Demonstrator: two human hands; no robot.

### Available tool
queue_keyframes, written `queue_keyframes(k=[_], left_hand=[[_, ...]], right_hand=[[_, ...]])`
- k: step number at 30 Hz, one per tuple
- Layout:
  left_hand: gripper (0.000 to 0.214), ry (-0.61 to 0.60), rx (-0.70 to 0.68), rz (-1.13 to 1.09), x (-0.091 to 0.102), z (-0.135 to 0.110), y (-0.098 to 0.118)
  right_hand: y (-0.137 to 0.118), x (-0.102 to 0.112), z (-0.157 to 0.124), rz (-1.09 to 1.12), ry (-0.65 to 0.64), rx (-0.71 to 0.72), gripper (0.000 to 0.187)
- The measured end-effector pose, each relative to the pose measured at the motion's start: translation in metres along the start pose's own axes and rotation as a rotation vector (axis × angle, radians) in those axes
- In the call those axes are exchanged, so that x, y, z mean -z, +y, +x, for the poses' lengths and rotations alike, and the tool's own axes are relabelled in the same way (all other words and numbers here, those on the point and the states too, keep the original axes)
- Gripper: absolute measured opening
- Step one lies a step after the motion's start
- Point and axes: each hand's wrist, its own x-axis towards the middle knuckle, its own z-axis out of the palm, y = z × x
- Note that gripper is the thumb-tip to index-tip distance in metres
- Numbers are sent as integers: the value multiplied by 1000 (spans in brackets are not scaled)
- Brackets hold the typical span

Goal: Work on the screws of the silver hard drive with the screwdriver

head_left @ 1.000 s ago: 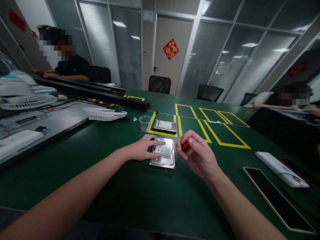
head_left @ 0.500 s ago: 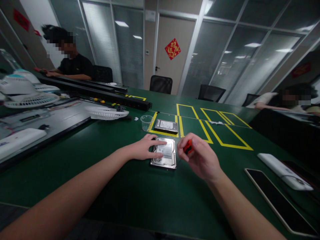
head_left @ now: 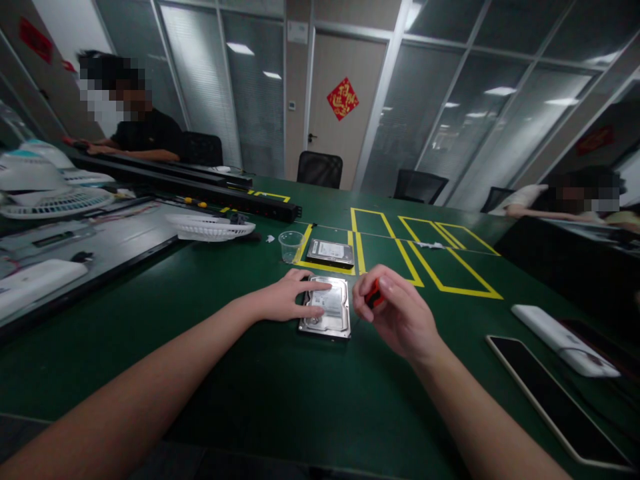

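Observation:
A silver hard drive [head_left: 337, 310] lies flat on the green table in front of me. My left hand [head_left: 287, 297] rests on its left part, thumb and index finger stretched apart across the label. Just right of the drive, my right hand [head_left: 395, 310] is closed around the red and black handle of a screwdriver [head_left: 374, 295]. Its thin shaft barely shows beside the drive's right edge, and I cannot tell whether the tip touches the drive. Behind, a second hard drive [head_left: 330, 251] sits inside a yellow taped rectangle.
A clear plastic cup [head_left: 291, 247] stands left of the rear drive. White fan parts [head_left: 213, 227] and long black bars [head_left: 250, 200] occupy the left side. At right lie a phone [head_left: 545, 393] and a white device [head_left: 563, 340]. Two people sit at the table's far sides.
The view has shifted slightly, moving everything a little leftward in the picture. Both hands keep nearly the same pose at the hard drive.

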Motion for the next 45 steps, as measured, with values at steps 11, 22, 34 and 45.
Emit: queue_keyframes(k=[11,22,34,45], left_hand=[[72,1,7,0,0,-1,1],[75,4,0,2,-1,0,-1],[72,24,-16,20,-2,1,-2],[71,12,-30,42,-1,1,-4]], right_hand=[[0,-2,1,-12,13,1,28],[-3,-3,1,32,30,-26,31],[2,1,2,-30,40,-13,20],[2,-1,0,-24,20,-6,19]])
